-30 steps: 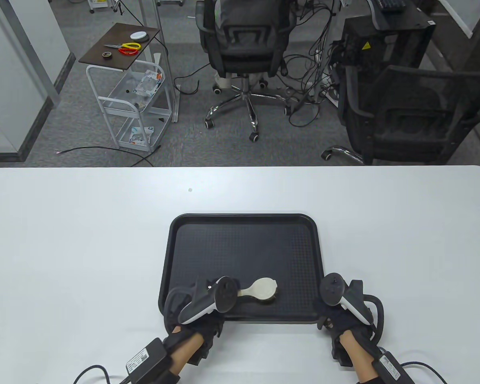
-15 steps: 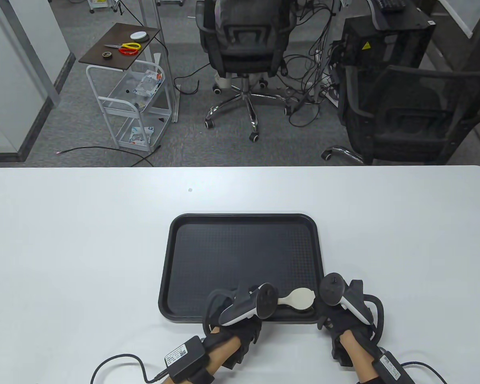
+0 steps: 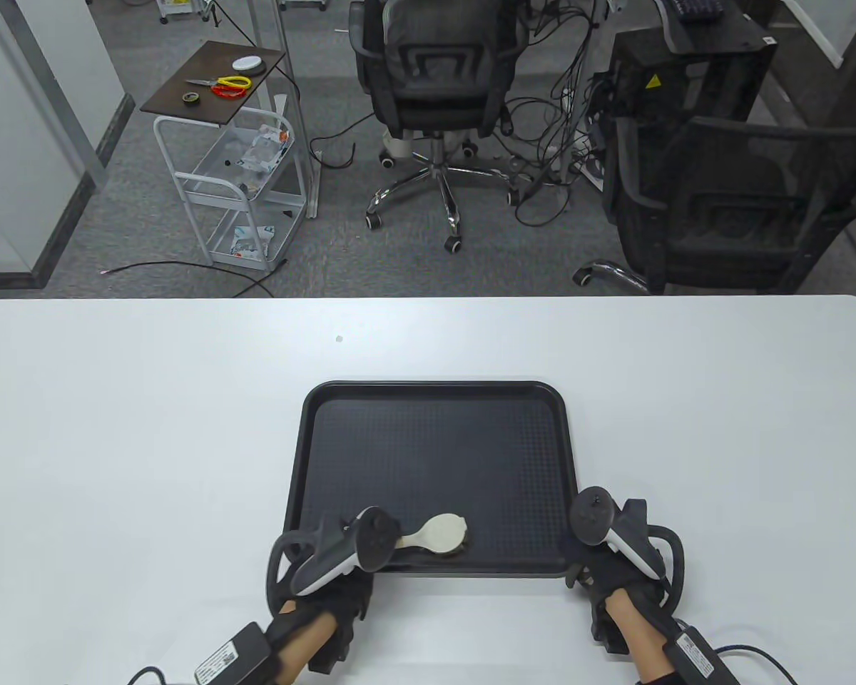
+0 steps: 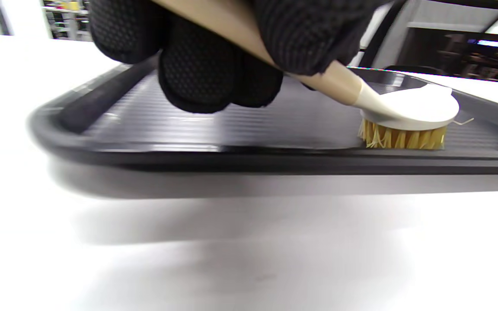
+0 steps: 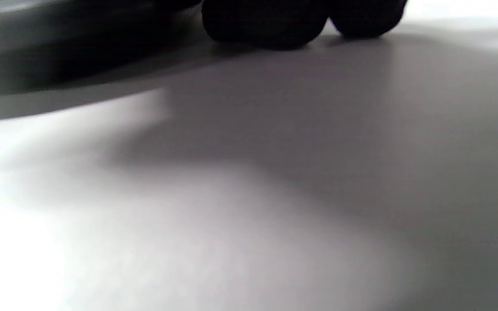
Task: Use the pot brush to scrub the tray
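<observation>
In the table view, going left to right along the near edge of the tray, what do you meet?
Left hand gripping the handle → pot brush head on the tray floor → right hand at the tray's near right corner.

tray (image 3: 435, 399): black plastic, ribbed floor, slight sheen
pot brush (image 4: 409, 116): smooth cream head, tan handle, yellow bristles
table (image 3: 150, 428): smooth white, matt

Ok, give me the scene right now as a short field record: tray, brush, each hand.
tray: black tray, flat on the white table
brush: pot brush, bristles down on the tray floor near its front edge
left hand: left hand holds the brush handle
right hand: right hand at the tray's front right corner; contact with the rim unclear
</observation>
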